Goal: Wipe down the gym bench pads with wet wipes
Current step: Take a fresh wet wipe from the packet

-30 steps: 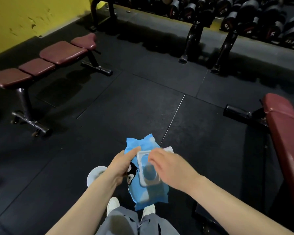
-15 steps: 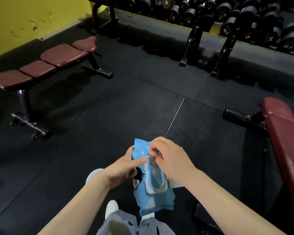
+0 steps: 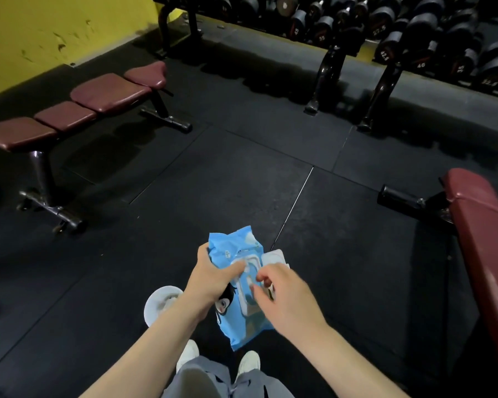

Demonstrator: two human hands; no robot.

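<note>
Wet wipes pack [image 3: 242,311]: soft blue plastic pouch, long axis running away from the person, a cartoon penguin-like figure printed on its left face, a pale rigid dispenser frame on top. The white flip lid [image 3: 273,258] stands swung open to the right of the frame. The pack is held in the air above the black rubber floor [image 3: 213,182], in front of the person's grey trousers [image 3: 202,380] and white shoes. Left hand [image 3: 213,278] grips the pack from its left side, fingers curled round the edge and thumb pressed across the top at the dispenser frame. Right hand [image 3: 282,297] sits at the pack's right side over the dispenser opening, fingers bent with thumb and forefinger drawn close together at the opening; blur prevents telling whether a wipe is pinched between them. A round white object [image 3: 163,304] lies on the floor just left of the pack, partly behind the left forearm. Maroon flat bench [image 3: 78,113] with four pads stands well left of and beyond the pack. A second maroon bench pad [image 3: 483,225] lies well to the right of the pack. Dumbbell rack [image 3: 385,33] runs along the far side, beyond the pack; yellow wall [image 3: 55,33] at far left.
</note>
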